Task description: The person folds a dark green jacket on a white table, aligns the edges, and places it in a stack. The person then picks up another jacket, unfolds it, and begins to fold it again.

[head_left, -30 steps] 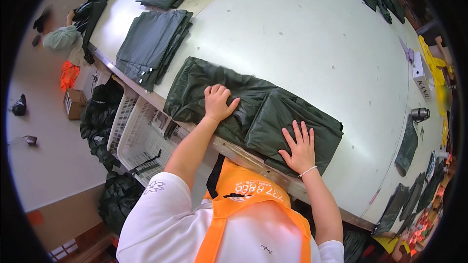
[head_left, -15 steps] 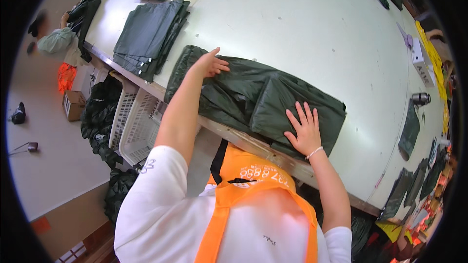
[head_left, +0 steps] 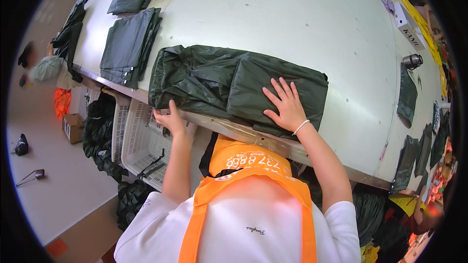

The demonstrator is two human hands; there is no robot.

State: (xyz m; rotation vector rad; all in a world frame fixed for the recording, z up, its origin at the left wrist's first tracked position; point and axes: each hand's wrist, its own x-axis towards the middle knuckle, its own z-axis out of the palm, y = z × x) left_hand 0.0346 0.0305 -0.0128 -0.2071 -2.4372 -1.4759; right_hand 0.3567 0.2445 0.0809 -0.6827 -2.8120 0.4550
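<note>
A dark green garment (head_left: 204, 80) of thin, shiny fabric lies folded along the table's front edge. Its left part is wrinkled, while a flatter panel (head_left: 253, 87) is folded over on the right. My left hand (head_left: 170, 121) is at the near left corner, thumb over the fabric and fingers curled at its edge, partly hidden. Flat on the right panel rests my right hand (head_left: 287, 104), fingers spread, with a beaded bracelet at the wrist.
Stacks of folded dark green garments (head_left: 127, 44) lie to the left on the white table (head_left: 273, 24). Below the edge stand white plastic baskets (head_left: 134, 139). At the right are a white box (head_left: 408, 27), a dark flask (head_left: 412, 61) and more dark pieces (head_left: 407, 92). Another person is at far left.
My left hand has moved from the garment's far left side down to its near left corner. My right hand stays on the folded panel. The whole view has shifted slightly.
</note>
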